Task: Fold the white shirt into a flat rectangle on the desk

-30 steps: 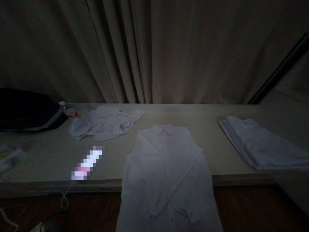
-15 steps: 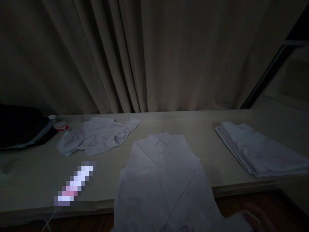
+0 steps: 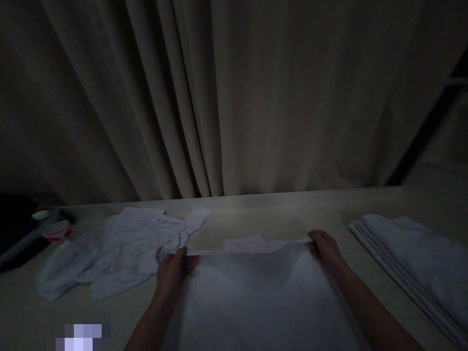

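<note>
Both hands have come into the frame since half a second ago, when only a blur of one showed at the lower right, and the white shirt (image 3: 256,297) that lay open and flat with its collar showing now has its lower part drawn up over the body. It fills the lower centre of the frame on the pale table (image 3: 278,219), and a bit of collar peeks out just beyond the folded edge at centre. At that edge's left end, the left hand (image 3: 174,273) has its fingers curled closed on the cloth. At the right end, the right hand (image 3: 325,247) pinches the corner, fingers bent over the hem. A crumpled white garment (image 3: 117,248) lies at the left, near the left hand but apart from the shirt. Folded white cloths sit in a stack (image 3: 413,263) at the right edge, well apart from the right hand. Behind the table hangs a pleated curtain (image 3: 226,97).
</note>
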`<state>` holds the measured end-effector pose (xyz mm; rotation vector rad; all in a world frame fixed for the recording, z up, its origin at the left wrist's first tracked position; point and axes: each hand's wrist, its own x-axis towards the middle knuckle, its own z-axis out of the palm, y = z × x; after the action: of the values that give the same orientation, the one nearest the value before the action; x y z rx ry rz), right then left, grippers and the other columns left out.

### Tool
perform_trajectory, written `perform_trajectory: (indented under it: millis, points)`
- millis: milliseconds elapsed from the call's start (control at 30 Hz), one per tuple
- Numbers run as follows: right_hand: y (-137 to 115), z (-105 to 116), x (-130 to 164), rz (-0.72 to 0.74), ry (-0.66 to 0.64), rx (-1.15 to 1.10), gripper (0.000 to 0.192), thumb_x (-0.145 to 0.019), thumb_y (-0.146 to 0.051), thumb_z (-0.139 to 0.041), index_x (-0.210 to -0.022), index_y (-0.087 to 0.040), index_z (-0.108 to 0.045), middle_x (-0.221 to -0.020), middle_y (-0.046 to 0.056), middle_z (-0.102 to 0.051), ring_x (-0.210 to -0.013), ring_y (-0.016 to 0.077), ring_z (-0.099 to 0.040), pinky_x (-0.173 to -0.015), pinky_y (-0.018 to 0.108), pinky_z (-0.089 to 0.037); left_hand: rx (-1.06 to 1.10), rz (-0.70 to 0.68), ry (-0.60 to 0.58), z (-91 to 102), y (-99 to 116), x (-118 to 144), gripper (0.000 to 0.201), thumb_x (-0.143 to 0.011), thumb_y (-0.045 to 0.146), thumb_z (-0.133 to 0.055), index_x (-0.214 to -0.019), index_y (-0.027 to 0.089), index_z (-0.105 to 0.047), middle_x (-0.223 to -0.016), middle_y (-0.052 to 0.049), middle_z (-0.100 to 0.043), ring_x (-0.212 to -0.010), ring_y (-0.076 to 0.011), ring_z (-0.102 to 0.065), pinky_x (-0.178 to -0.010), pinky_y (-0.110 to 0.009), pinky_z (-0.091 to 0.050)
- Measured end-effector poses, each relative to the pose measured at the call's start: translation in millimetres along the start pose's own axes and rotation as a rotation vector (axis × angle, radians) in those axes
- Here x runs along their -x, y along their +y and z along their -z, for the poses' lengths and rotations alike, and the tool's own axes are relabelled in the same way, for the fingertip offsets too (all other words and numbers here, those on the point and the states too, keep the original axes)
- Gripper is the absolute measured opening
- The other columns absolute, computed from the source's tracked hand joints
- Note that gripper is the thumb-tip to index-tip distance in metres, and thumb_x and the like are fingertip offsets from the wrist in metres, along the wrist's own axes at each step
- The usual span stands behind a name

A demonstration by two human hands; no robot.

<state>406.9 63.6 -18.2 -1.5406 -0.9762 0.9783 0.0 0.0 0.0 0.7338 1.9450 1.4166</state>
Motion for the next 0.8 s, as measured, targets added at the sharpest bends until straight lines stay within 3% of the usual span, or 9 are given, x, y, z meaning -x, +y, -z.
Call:
perform_trajectory:
  millis: [133,233,300,400,500,567,633,733,800]
  points:
    - [51,-26,-40,0.000,-0.044,0.163,0.033,-0.067,-0.036,-0.060,-0.094,-0.019,-0.053,-0.059,-0.004,-0.055,-0.052,0.0139,-0.052,-0.054,0.028,-0.043,-0.239,0.035,-0.049,-17.6,-40,-39,0.044,-0.074,0.048,-0.049,-0.101,0.013,-0.053,-0.080,-0.011,-0.067,-0.072,-0.0266,-0.066,-0.065,-0.043,-0.054]
    - [71,-29,-49,0.214,-0.087,0.492,0.040,-0.072,-0.030,-0.057,-0.110,-0.018,-0.056,-0.090,0.006,-0.063,-0.083,0.0188,-0.059,-0.078,0.033,-0.046,-0.611,-0.261,-0.087,-11.8,-58,-51,0.052,-0.079,0.046,-0.045,-0.120,0.015,-0.049,-0.112,-0.016,-0.063,-0.102,-0.0303,-0.060,-0.089,-0.046,-0.046]
    - [73,-29,-51,0.398,-0.184,0.806,0.044,-0.079,-0.027,-0.050,-0.121,-0.016,-0.054,-0.115,0.012,-0.059,-0.107,0.0221,-0.054,-0.094,0.035,-0.040,-0.966,-0.473,-0.221,-6.3,-64,-55,0.046,-0.084,0.038,-0.035,-0.123,0.018,-0.050,-0.125,-0.015,-0.057,-0.114,-0.0289,-0.053,-0.098,-0.045,-0.039]
    - [69,-30,-52,0.477,-0.384,1.105,0.044,-0.083,-0.024,-0.047,-0.125,-0.014,-0.054,-0.127,0.015,-0.056,-0.117,0.0247,-0.049,-0.099,0.036,-0.035,-1.257,-0.548,-0.445,-0.4,-65,-63,0.044,-0.085,0.028,-0.032,-0.125,0.021,-0.050,-0.127,-0.012,-0.057,-0.114,-0.0257,-0.053,-0.096,-0.042,-0.039]
    - [63,-29,-52,0.469,-0.442,1.191,0.045,-0.084,-0.025,-0.046,-0.127,-0.014,-0.052,-0.125,0.015,-0.057,-0.113,0.0246,-0.052,-0.095,0.036,-0.036,-1.345,-0.584,-0.485,4.0,-64,-74,0.046,-0.082,0.029,-0.037,-0.125,0.019,-0.050,-0.120,-0.015,-0.057,-0.109,-0.0287,-0.055,-0.090,-0.044,-0.042]
    - [60,-26,-51,0.458,-0.432,1.195,0.044,-0.083,-0.024,-0.047,-0.126,-0.014,-0.053,-0.121,0.015,-0.059,-0.108,0.0240,-0.055,-0.091,0.035,-0.038,-1.341,-0.561,-0.489,5.9,-63,-82,0.040,-0.081,0.030,-0.038,-0.113,0.016,-0.058,-0.112,-0.018,-0.058,-0.105,-0.0314,-0.057,-0.085,-0.045,-0.043]
    - [57,-22,-50,0.445,-0.428,1.181,0.037,-0.082,-0.023,-0.048,-0.116,-0.015,-0.059,-0.111,0.014,-0.062,-0.098,0.0221,-0.058,-0.085,0.032,-0.040,-1.288,-0.515,-0.505,6.2,-63,-88,0.037,-0.080,0.030,-0.039,-0.107,0.015,-0.059,-0.113,-0.018,-0.058,-0.105,-0.0298,-0.057,-0.084,-0.042,-0.044]
    - [54,-16,-51,0.427,-0.414,1.145,0.023,-0.082,-0.023,-0.047,-0.095,-0.016,-0.065,-0.094,0.010,-0.064,-0.083,0.0185,-0.060,-0.076,0.029,-0.040,-1.193,-0.466,-0.491,3.6,-64,-92,0.043,-0.082,0.034,-0.039,-0.118,0.015,-0.050,-0.119,-0.016,-0.058,-0.110,-0.0252,-0.056,-0.089,-0.036,-0.043]
    - [52,-12,-52,0.430,-0.416,1.116,0.020,-0.082,-0.025,-0.046,-0.087,-0.017,-0.064,-0.090,0.008,-0.065,-0.081,0.0174,-0.059,-0.074,0.028,-0.040,-1.141,-0.432,-0.470,1.2,-66,-93,0.038,-0.081,0.036,-0.039,-0.109,0.015,-0.054,-0.110,-0.016,-0.061,-0.103,-0.0254,-0.058,-0.087,-0.036,-0.043]
